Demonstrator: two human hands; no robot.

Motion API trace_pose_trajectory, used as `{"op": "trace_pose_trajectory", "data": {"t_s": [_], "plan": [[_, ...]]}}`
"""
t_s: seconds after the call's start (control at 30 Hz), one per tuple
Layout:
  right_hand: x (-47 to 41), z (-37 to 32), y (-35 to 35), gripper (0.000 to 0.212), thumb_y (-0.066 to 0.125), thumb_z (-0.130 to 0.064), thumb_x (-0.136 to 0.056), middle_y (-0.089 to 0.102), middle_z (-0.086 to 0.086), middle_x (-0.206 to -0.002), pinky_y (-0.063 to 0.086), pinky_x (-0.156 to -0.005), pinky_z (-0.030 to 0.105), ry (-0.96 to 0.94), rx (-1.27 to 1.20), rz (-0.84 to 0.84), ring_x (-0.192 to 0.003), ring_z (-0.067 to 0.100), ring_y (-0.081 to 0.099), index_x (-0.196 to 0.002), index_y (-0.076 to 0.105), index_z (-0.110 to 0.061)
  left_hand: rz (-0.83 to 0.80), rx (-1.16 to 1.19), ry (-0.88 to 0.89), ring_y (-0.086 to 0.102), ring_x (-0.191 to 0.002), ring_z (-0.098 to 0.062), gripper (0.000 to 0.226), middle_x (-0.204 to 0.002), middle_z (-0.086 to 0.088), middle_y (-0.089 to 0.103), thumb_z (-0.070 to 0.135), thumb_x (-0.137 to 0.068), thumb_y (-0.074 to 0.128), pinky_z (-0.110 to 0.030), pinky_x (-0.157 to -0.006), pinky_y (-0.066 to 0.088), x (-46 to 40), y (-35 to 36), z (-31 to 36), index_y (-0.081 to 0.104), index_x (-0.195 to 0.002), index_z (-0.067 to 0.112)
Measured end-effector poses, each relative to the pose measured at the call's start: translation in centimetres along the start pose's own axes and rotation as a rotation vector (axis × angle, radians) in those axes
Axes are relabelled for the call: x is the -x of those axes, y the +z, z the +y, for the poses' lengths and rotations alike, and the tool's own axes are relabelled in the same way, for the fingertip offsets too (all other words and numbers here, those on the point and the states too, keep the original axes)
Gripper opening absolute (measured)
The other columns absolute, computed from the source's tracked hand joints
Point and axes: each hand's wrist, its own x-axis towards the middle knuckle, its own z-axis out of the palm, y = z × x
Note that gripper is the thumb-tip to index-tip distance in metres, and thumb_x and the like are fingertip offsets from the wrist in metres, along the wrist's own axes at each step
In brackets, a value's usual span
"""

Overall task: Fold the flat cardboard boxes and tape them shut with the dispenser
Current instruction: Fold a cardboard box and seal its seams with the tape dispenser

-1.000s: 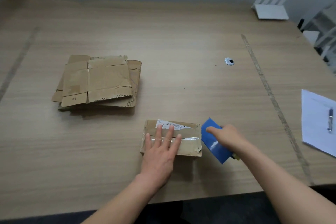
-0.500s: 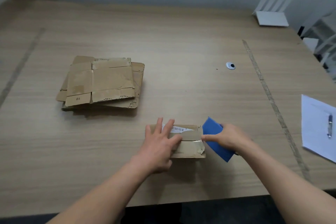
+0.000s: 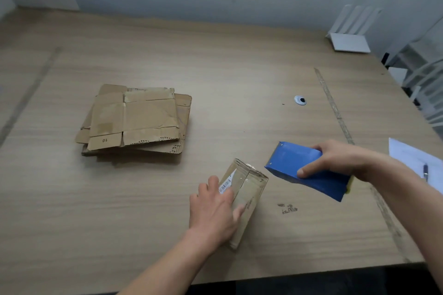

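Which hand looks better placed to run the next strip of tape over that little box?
The right hand, I would guess. It already grips the blue tape dispenser, held just off the far end of the small box. The left hand lies across the box, steadying it on the table.

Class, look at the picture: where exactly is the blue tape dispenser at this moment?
In the head view, the blue tape dispenser sits right of centre, gripped by the right hand, just right of the folded box.
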Motion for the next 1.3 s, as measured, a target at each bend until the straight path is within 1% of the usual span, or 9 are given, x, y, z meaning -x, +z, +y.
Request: {"op": "trace_pose_trajectory", "data": {"t_s": [0.1,0.13,0.27,0.37,0.47,0.6,0.8,1.1,1.3], "plan": [[0.9,-1.2,-0.7,0.061,0.088,-0.041,-0.044,0.079,0.004,-0.092,0.056,-0.077,0.038,-0.063,-0.005,-0.063,-0.09,0.029,0.074,-0.101,0.076,-0.021,0.288,0.42,0.041,0.057,-0.097,-0.023,0.032,-0.113,-0.003,0.056,0.041,-0.09,0.046,-0.034,-0.077,0.048,-1.1,-0.3,-0.7,0.071,-0.096,0.022],[1.2,-1.7,-0.9,0.063,0.088,-0.042,-0.043,0.079,0.004,-0.093,0.057,-0.08,0.038,-0.087,-0.012,-0.08,-0.092,0.029,0.074,-0.102,0.076,-0.022,0.266,0.629,-0.005,0.059,-0.093,-0.02,0.029,-0.106,-0.003,0.06,0.033,-0.094,0.049,-0.031,-0.077,0.047,-1.7,-0.9,-0.8,0.072,-0.095,0.016],[1.9,-3.5,-1.0,0.068,0.088,-0.044,-0.038,0.079,0.003,-0.095,0.057,-0.076,0.032,-0.157,-0.049,-0.135,-0.09,0.026,0.075,-0.102,0.077,-0.023,-0.327,1.554,-0.469,0.067,-0.083,-0.026,0.03,-0.11,-0.012,0.064,0.032,-0.104,0.046,-0.031,-0.067,0.05,-3.8,-4.2,0.6,0.062,-0.102,0.007],[2.1,-4.5,-0.7,0.066,0.088,-0.043,-0.041,0.079,0.002,-0.095,0.056,-0.074,0.03,-0.195,-0.045,-0.164,-0.088,0.023,0.075,-0.103,0.076,-0.023,-0.614,1.831,-0.555,0.07,-0.098,-0.032,0.05,-0.127,-0.016,0.063,0.045,-0.105,0.034,-0.037,-0.078,0.055,-4.7,-4.8,0.8,0.058,-0.124,0.005],[2.3,-5.5,-0.2,0.056,0.087,-0.036,-0.051,0.079,0.001,-0.094,0.056,-0.072,0.028,-0.209,-0.041,-0.194,-0.084,0.019,0.074,-0.104,0.075,-0.023,-0.696,1.938,-0.503,0.069,-0.106,-0.033,0.06,-0.119,-0.015,0.07,0.051,-0.105,0.027,-0.039,-0.087,0.052,-5.1,-5.0,0.7,0.061,-0.125,0.006],[2.3,-6.1,0.5,0.063,0.088,-0.041,-0.049,0.078,0.001,-0.098,0.057,-0.082,0.036,-0.224,-0.026,-0.218,-0.096,0.026,0.074,-0.108,0.075,-0.025,-0.7,2.006,-0.486,0.071,-0.09,-0.026,0.056,-0.107,-0.011,0.07,0.051,-0.103,0.035,-0.038,-0.082,0.053,-5.1,-5.2,0.6,0.062,-0.125,0.007],[2.0,-6.1,1.0,0.056,0.086,-0.036,-0.053,0.078,0.0,-0.098,0.058,-0.081,0.035,-0.227,-0.03,-0.212,-0.096,0.026,0.074,-0.107,0.074,-0.025,-0.596,2.022,-0.478,0.067,-0.07,-0.022,0.034,-0.082,-0.01,0.069,0.036,-0.101,0.049,-0.036,-0.07,0.057,-5.2,-5.1,-0.6,0.064,-0.088,0.008],[1.4,-6.0,1.8,0.05,0.086,-0.034,-0.058,0.078,0.001,-0.098,0.058,-0.078,0.033,-0.204,-0.04,-0.224,-0.094,0.025,0.075,-0.105,0.075,-0.024,-0.564,1.938,-0.435,0.065,-0.066,-0.021,0.027,-0.084,-0.01,0.065,0.034,-0.099,0.055,-0.032,-0.062,0.056,-5.6,-5.0,-1.4,0.062,-0.1,0.007],[1.1,-5.9,2.1,0.053,0.086,-0.033,-0.056,0.079,0.001,-0.098,0.058,-0.075,0.031,-0.195,-0.049,-0.225,-0.094,0.025,0.075,-0.107,0.074,-0.023,-0.485,1.849,-0.425,0.056,-0.054,-0.018,0.017,-0.068,-0.008,0.06,0.016,-0.095,0.063,-0.027,-0.052,0.051,-5.9,-4.8,-1.2,0.06,-0.08,0.008]]}}
